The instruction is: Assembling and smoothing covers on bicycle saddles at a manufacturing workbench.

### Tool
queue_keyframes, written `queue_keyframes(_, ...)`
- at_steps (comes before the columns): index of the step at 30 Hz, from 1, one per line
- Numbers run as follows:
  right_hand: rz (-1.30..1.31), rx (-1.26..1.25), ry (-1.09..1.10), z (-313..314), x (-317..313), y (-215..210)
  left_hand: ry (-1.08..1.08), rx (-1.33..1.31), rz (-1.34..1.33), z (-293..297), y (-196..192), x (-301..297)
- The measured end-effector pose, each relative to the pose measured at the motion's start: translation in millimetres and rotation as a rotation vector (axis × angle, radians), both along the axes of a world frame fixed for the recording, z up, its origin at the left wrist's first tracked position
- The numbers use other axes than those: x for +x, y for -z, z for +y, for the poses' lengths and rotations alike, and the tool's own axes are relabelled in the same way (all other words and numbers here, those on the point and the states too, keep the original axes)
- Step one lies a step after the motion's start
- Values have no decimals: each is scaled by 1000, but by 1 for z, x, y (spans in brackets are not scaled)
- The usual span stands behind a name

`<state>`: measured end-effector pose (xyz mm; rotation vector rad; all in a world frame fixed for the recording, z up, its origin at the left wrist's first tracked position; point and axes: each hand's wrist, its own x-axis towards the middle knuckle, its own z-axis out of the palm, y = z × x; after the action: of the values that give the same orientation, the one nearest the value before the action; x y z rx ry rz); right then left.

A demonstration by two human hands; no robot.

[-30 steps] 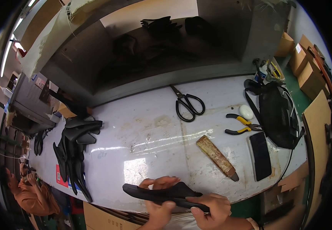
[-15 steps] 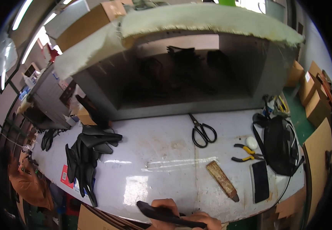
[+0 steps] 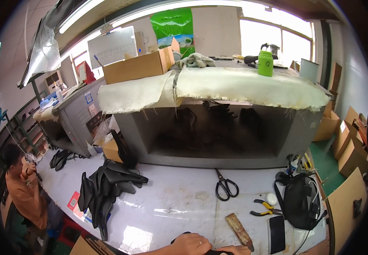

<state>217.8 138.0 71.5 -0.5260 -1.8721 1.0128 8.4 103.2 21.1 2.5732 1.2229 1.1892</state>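
At the lower edge, my left hand (image 3: 191,245) curls its fingers round a black curved piece (image 3: 187,233), most of which is hidden by the hands. My right hand (image 3: 237,250) is beside it, cut off by the frame edge, and closed on the other end of that piece. A brown, worn, flat bar (image 3: 238,229) with a dark tip lies closest to my right hand on the white tabletop (image 3: 167,191). Left of my hands is a heap of similar black pieces (image 3: 103,187).
Black-handled scissors (image 3: 225,187), yellow-handled pliers (image 3: 264,208), a phone (image 3: 277,234) and a black bag (image 3: 299,202) lie on the table. A grey open-fronted cabinet (image 3: 213,165) with a cloth-covered top closes off the back. A person in orange (image 3: 24,195) works at far left.
My view has tipped upward, so the table sits lower and more of the room shows. My hands are lower in the picture and the black piece is more hidden.
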Motion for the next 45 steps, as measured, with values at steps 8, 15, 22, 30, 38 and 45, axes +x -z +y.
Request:
queue_keyframes(8,746,-659,968,56,157,80,-576,-234,-127,18,20,-125)
queue_keyframes(15,1028,-159,1273,53,288,62,-1088,-78,-230,27,0,-293)
queue_keyframes(22,528,-107,906,60,198,95,-1314,252,-278,106,-36,-357)
queue_keyframes(30,328,-499,496,17,84,100,-944,560,92,82,-44,-244)
queue_keyframes(38,475,-945,-78,0,6,91,126,326,121,40,-43,-13)
queue_keyframes(45,285,-883,220,18,67,86,-348,49,31,169,-40,-119)
